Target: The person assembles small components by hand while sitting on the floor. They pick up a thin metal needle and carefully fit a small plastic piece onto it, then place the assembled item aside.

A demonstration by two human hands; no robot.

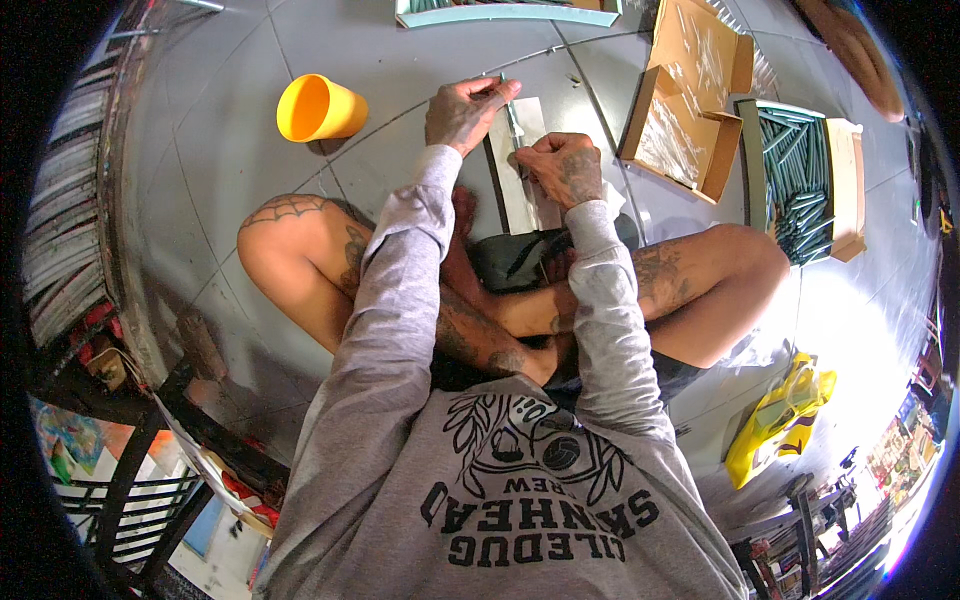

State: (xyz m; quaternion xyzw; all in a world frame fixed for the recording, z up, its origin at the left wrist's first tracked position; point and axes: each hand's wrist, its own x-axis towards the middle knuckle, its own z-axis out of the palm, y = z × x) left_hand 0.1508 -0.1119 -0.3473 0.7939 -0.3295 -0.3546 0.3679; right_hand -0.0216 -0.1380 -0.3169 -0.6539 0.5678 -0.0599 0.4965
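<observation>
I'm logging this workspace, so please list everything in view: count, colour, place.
Cup: one, yellow-orange, lying on its side on the floor, upper left.
Thin rod: one, greenish, held over a pale sheet.
Cardboard boxes: two, brown, open, holding clear strips, upper right.
Tray of sticks: one, dark green sticks, right.
Bag: one, yellow, floor lower right.
Tiled floor: grey.
Left hand: grip on the rod's upper end.
Right hand: grip lower on the rod.
</observation>
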